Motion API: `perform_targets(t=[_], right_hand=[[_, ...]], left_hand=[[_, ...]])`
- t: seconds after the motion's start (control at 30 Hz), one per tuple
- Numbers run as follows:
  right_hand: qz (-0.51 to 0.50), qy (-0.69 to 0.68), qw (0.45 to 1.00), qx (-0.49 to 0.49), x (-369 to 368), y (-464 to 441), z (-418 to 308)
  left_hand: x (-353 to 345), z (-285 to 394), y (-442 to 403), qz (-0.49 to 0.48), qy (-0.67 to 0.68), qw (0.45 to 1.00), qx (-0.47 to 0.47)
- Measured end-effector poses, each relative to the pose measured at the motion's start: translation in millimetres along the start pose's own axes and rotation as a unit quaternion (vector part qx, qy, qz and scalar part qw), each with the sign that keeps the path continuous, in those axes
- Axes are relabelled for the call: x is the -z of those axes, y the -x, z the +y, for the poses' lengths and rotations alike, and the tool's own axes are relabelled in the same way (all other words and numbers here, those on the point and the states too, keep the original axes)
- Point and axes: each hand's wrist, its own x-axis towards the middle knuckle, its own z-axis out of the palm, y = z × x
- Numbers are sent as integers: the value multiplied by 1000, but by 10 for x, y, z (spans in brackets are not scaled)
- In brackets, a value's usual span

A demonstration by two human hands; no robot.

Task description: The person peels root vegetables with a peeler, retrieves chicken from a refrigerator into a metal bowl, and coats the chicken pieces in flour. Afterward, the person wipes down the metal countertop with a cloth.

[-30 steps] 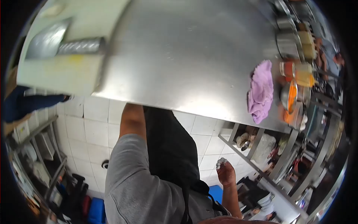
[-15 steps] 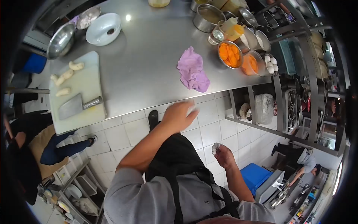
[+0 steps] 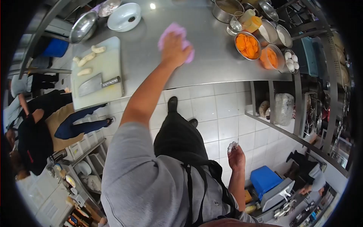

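My left hand (image 3: 175, 50) lies palm down on a crumpled purple cloth (image 3: 190, 57) on the steel table (image 3: 211, 64). Its thumb is apart, its fingers rest over the cloth, and the cloth shows around them. Low at the right, beside my body and away from the table, my right hand (image 3: 237, 158) is raised with its fingers curled around a small pale, lumpy thing (image 3: 232, 146) that I cannot make out clearly. To the left of the cloth, a cleaver (image 3: 91, 85) and peeled pale pieces (image 3: 86, 59) lie on a white cutting board (image 3: 109, 64).
Bowls of orange slices (image 3: 247, 45) and eggs (image 3: 291, 61) stand at the table's right, near a pot (image 3: 227, 10) and bottles. A white bowl (image 3: 124, 17) and a steel bowl (image 3: 83, 27) are at the back left. People stand at the left and lower right.
My left hand has reached from the table's front edge onto the purple cloth, which now lies further left on the table. My right hand still has the pale thing. The view has shifted.
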Motion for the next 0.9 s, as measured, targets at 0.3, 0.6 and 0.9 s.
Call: perform_targets(t=[0.3,0.6,0.9], right_hand=[[11,39,999,12,-714,-558,-291],[7,89,996,13,-1071,-448,-302],[65,-18,994,85,-682,-247,-89]], left_hand=[[857,-629,1662,-2,-132,987,96],[664,-1393,465,85,-148,973,153],[513,-68,1467,23,-165,977,130]])
